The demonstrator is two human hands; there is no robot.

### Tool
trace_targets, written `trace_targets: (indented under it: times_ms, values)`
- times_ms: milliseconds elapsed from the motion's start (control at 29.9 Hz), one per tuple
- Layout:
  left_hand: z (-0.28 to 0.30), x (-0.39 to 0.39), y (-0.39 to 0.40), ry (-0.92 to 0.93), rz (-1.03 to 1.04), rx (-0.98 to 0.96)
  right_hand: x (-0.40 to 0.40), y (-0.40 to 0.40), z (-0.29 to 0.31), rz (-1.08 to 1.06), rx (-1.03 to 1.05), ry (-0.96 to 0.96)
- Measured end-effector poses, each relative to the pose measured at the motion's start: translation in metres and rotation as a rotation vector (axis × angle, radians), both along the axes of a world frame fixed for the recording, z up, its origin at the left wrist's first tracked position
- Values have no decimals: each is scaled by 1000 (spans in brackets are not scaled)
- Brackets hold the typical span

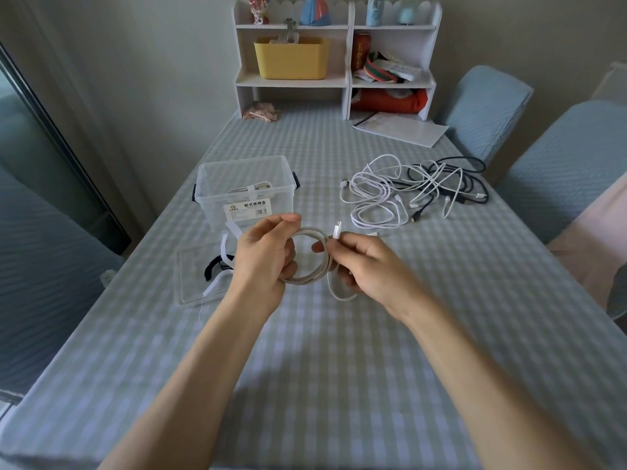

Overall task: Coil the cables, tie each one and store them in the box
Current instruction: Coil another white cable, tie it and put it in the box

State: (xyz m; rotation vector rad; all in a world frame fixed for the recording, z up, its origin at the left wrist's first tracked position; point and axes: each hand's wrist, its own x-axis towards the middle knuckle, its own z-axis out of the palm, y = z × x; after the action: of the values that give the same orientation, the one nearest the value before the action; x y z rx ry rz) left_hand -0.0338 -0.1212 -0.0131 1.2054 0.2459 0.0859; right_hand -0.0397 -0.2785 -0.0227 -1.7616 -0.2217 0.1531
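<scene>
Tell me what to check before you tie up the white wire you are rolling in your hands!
1. Coil held firm: the left hand grips the looped off-white cable. Ok.
2. Loose end wound in: the right hand pinches the end by its white plug, and a slack loop hangs below. Not ok.
3. Tie in reach: white and black strap ties lie on the clear flat lid, beside the left hand. Ok.
4. Box open: the clear plastic storage box has no lid on. Ok.
5. Room inside: one tied cable lies in it. Ok.
6. Coil neat all round: fingers hide part. Cannot tell.
</scene>
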Motion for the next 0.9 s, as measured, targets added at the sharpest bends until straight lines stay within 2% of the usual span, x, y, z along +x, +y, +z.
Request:
trace_targets:
  times_ms: [67,200,267,367,501,668,835,902]
  values:
    - [-1,0,-1,-3,3,4,-2,3,0,-9,13,-30]
    - [0,-3,-7,17,-66,141,-4,8,-2,-40,-122,-156]
    - [0,-5,-9,16,-73,170,-5,9,-1,-29,-109,-157]
    - [3,-6,-6,28,-96,137,-1,5,-2,22,-28,-111]
    - [8,-6,-2,93,-189,-79,4,-3,2,76,132,1]
    - [10,-9,-8,104,-231,-121,3,-10,6,204,422,207]
    - [13,-9,-6,88,-203,-247,3,-4,9,247,530,245]
    - [15,-9,-4,73,-212,-197,3,-1,9,218,539,231]
